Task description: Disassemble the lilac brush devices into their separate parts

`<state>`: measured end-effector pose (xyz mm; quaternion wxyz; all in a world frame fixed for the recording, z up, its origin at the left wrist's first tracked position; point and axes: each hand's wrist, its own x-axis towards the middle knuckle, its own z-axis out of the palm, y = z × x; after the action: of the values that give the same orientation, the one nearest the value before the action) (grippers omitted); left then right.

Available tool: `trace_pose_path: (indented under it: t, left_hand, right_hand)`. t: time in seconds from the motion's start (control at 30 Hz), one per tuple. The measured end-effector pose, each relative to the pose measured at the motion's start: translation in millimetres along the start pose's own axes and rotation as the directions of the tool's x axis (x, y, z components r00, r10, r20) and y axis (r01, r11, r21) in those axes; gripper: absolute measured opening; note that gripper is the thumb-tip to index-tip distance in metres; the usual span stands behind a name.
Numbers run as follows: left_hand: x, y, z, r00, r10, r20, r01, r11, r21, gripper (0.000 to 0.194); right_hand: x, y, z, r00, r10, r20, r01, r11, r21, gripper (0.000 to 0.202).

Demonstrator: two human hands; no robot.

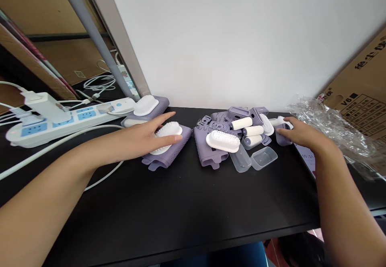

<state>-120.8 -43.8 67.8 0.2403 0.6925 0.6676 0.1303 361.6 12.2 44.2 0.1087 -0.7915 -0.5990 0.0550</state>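
My left hand [147, 136] lies with thumb and fingers spread around a white bristle brush [169, 129], bristles up, on a purple perforated plastic sleeve [171, 154]. My right hand [297, 132] is closed on a small purple and white plastic piece [282, 137] at the right end of the parts. Between my hands, another white brush [223, 140] rests bristles up on a second purple sleeve [205, 146]. Beside it are several white rollers with purple ends [253, 130], purple frames [239, 111] and clear plastic cups [264, 157].
A white power strip [87, 114] with plugs and cables [60, 142] lies at the left. Behind my left hand sits another purple sleeve with a white brush part [146, 105]. Crumpled clear plastic film [340, 128] and a cardboard box [362, 94] stand right, near a phone-like screen [305, 156].
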Motion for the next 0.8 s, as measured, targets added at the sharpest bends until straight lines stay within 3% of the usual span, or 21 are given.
trace_pose_path:
  t: [0.13,0.27,0.37,0.43,0.5,0.57,0.63,0.73,0.8]
  left_hand:
    - [2,-2,3.5,1.0,0.016,0.018,-0.015,1.0,-0.025,0.096]
    - [7,-5,1.3,1.0,0.003,-0.018,-0.005,0.99,-0.139,0.092]
    - [11,-5,-3.4,0.994,-0.059,-0.09,0.026,0.945,-0.325,0.084]
    - [12,-3,-6.2,0.991,-0.09,-0.101,0.026,0.857,-0.514,0.078]
    - [11,2,-7.8,0.99,-0.106,-0.091,0.007,0.69,-0.724,0.067]
    - [8,9,-7.8,0.991,-0.113,-0.078,-0.009,0.511,-0.859,0.051]
    - [5,18,-6.0,0.992,-0.116,-0.043,0.003,0.369,-0.929,0.042]
    - [-3,30,-0.2,0.995,-0.104,-0.01,0.008,0.173,-0.985,0.037]
    - [-9,39,4.6,0.993,-0.112,-0.024,-0.012,0.112,-0.994,0.034]
  right_hand:
    - [0,-3,0,1.0,0.012,-0.001,-0.012,1.0,-0.001,0.077]
    - [-8,-16,-8,0.994,0.034,-0.1,-0.032,0.999,0.021,0.069]
    - [-20,-33,-15,0.972,0.003,-0.234,0.011,0.998,0.06,0.066]
    - [-31,-49,-14,0.941,-0.062,-0.332,0.095,0.992,0.084,0.061]
    - [-45,-68,-10,0.884,-0.172,-0.435,0.239,0.965,0.103,0.053]
    - [-61,-87,-3,0.756,-0.329,-0.566,0.469,0.876,0.116,0.045]
    - [-79,-104,3,0.649,-0.438,-0.621,0.622,0.777,0.102,0.041]
    - [-103,-123,11,0.537,-0.552,-0.638,0.741,0.67,0.044,0.037]
    - [-114,-131,16,0.484,-0.611,-0.626,0.798,0.602,0.03,0.037]
